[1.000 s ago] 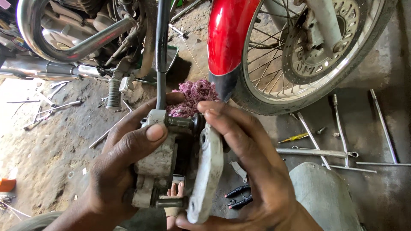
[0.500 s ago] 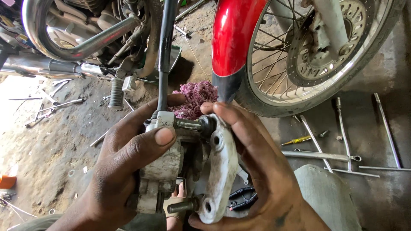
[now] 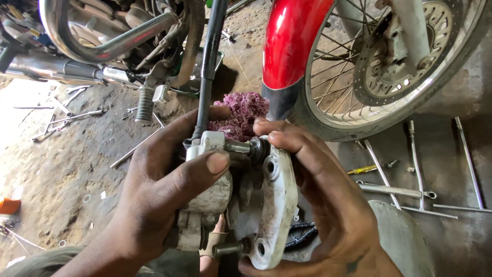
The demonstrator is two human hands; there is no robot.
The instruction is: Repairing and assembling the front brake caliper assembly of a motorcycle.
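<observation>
Brake caliper body (image 3: 207, 205), gripped in closed left hand (image 3: 154, 200), lay at 9 o'clock of its white bracket (image 3: 277, 205), clasped by right hand (image 3: 333, 205); 2 pins apparently bridged them.

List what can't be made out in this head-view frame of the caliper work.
- Brake caliper, head view: its lower body and back are covered by the left hand.
- Mounting bracket: its far face is hidden by the right hand.
- Black hose: upper end cut off by the top edge.
- Front wheel: cut off by the top and right edges.
- Tools on the ground: too small to tell their sizes.
</observation>
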